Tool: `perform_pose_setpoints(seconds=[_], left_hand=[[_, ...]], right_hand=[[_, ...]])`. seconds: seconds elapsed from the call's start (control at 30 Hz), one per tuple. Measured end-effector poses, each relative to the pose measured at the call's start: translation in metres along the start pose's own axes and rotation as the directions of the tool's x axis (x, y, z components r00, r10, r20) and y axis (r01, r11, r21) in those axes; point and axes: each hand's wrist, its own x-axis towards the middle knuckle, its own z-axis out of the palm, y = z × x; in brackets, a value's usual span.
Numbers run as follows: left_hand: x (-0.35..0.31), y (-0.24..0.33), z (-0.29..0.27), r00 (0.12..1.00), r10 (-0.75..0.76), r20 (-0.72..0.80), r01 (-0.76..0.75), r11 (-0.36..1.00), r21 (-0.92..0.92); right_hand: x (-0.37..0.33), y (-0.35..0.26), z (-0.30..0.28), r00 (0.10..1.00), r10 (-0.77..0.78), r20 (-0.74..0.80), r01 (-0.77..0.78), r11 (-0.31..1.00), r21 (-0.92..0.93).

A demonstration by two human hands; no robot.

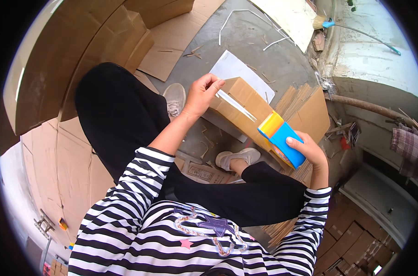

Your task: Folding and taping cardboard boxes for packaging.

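A small brown cardboard box [240,108] rests above my knees, with a strip of clear tape [235,105] running along its top seam. My left hand [201,94] grips the box's far left end, fingers curled over the edge. My right hand [309,152] holds a blue and yellow tape dispenser [280,136], which presses against the box's near right end. I sit in black trousers and a striped top, with grey shoes [174,98] on the ground.
Flat cardboard sheets [71,60] lie stacked at the left and under my legs. A white sheet [236,69] lies beyond the box. A bundle of flattened boxes [305,110] stands at the right. White strapping strips [245,18] litter the concrete floor.
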Motion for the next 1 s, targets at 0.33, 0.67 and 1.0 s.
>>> perform_pose_setpoints(seconds=[0.33, 0.67, 1.0], left_hand=[[0.021, -0.043, -0.004, 0.993, -0.037, -0.112, 0.035, 0.999, -0.023], [0.028, -0.094, 0.0, 0.984, -0.162, -0.077, 0.146, 0.972, -0.182], [0.013, -0.115, 0.035, 0.97, -0.21, -0.124, 0.196, 0.973, -0.121]], right_hand=[[0.05, -0.005, -0.004, 0.996, 0.074, 0.053, -0.071, 0.996, -0.062], [0.075, -0.022, 0.004, 0.981, 0.188, 0.038, -0.174, 0.955, -0.238], [0.1, -0.029, 0.004, 0.957, 0.291, 0.001, -0.278, 0.917, -0.287]])
